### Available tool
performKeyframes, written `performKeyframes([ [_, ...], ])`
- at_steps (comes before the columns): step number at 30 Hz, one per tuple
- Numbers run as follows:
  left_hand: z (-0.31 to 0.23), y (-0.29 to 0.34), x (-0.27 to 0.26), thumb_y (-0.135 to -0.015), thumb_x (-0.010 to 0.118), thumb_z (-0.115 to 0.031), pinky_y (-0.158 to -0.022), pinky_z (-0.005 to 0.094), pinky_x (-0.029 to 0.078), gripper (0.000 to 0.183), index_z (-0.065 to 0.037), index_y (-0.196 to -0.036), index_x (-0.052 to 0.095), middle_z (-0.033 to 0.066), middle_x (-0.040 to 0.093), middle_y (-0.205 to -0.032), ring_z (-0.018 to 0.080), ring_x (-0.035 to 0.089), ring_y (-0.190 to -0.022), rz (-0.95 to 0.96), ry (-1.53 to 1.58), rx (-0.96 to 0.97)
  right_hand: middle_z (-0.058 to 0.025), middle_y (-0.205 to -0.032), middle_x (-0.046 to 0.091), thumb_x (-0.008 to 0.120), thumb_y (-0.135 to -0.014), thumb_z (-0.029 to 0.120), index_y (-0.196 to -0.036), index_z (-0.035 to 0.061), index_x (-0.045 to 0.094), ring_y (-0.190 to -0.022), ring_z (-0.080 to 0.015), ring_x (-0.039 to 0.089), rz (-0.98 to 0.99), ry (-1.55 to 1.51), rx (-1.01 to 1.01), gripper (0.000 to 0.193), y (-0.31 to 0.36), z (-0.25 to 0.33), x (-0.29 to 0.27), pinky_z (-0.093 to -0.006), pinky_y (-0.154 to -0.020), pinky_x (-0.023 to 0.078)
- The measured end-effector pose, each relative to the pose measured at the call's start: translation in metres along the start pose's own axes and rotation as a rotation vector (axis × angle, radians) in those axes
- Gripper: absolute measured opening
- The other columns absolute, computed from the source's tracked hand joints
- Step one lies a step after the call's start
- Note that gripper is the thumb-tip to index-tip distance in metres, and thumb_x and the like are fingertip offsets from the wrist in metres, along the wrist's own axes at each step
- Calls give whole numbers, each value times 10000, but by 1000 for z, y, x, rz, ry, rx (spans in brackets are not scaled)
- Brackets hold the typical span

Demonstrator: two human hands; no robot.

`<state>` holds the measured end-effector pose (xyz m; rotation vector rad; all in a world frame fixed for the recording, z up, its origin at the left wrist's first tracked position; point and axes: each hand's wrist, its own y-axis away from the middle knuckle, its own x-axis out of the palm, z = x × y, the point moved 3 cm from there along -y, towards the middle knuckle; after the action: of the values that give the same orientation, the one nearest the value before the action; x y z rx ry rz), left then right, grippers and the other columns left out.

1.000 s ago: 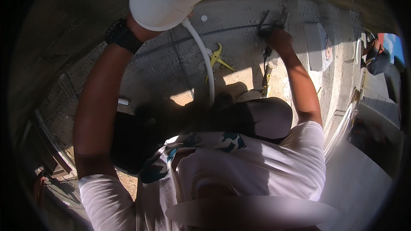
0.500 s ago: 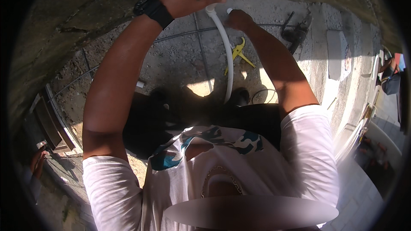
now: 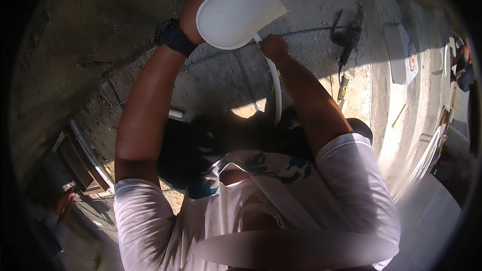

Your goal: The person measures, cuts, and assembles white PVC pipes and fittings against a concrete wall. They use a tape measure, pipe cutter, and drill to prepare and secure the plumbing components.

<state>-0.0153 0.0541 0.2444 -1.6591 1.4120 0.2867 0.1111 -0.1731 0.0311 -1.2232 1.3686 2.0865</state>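
Note:
A white, round-ended plastic box [image 3: 241, 12] hangs tilted in front of the rough wall. My left hand [image 3: 193, 15], with a black watch at its wrist, grips it from the left; the fingers are mostly hidden behind the box. My right hand [image 3: 274, 48] is closed around a white flexible pipe [image 3: 278, 90] just below the box. From there the pipe runs down between my legs. Whether its upper end is joined to the box is hidden. Part of a yellow hand tool [image 3: 272, 88] shows beside the pipe, mostly covered.
A dark power tool [image 3: 346, 40] lies on the dusty ground at right, with a yellow-and-black tool [image 3: 344, 89] nearer me. Beyond stands a pale slab [image 3: 401, 52]. A short white pipe piece [image 3: 175, 114] lies left. Other people's arms show at the far left [image 3: 64, 203] and far right.
The white box has come lower and to the left, turning so that its side shows. My right hand has moved down onto the pipe. The yellow tool is now mostly hidden.

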Motion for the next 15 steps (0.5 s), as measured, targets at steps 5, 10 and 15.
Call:
performKeyframes([
  [5,4,6,4,-869,742,-96,-998,375,541,409,-68,-1273,681,140,716,-1259,282,692,-1143,182,274,-126,-187,-1163,736,634,-958,349,-1153,66,744,-1123,-348,708,25,-22,43,362,1,4,-3,-446,-950,572],
  [10,27,19,22,-846,821,-297,-965,386,548,626,-53,-1383,611,208,686,-1292,314,691,-1154,311,430,-348,-205,-1095,738,685,-950,393,-1122,14,731,-1061,-378,714,-14,-81,60,419,1,7,-3,-473,-917,572],
  [15,62,36,59,-842,829,-311,-995,394,530,670,-57,-1411,585,216,667,-1323,317,670,-1190,508,313,-492,-184,-1112,738,666,-969,381,-1146,47,732,-1053,-355,721,3,-125,108,384,5,5,1,-463,-901,578],
])
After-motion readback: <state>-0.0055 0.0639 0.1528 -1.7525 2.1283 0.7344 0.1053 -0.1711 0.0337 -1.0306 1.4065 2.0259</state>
